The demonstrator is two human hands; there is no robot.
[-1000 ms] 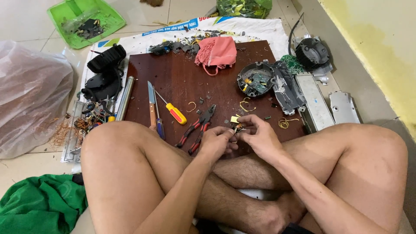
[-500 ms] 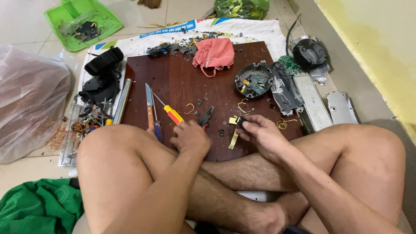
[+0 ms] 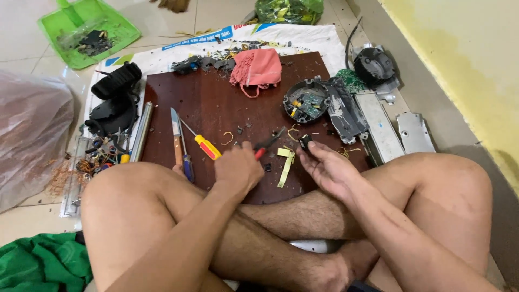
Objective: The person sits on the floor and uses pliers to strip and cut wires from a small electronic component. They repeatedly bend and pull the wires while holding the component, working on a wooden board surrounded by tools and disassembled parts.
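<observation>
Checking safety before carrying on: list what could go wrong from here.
1. The left hand grips red-handled pliers close to the right hand, which holds a small dark part: a slip could pinch fingers.
2. The knife lies beside a bare knee.
3. Wire scraps on the board could scatter.

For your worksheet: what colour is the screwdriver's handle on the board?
Yellow with a red end, on the screwdriver; head view shows it best.

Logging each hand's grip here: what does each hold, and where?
Left hand grips red-handled pliers by the handles; right hand pinches a small black part at its fingertips.
</observation>
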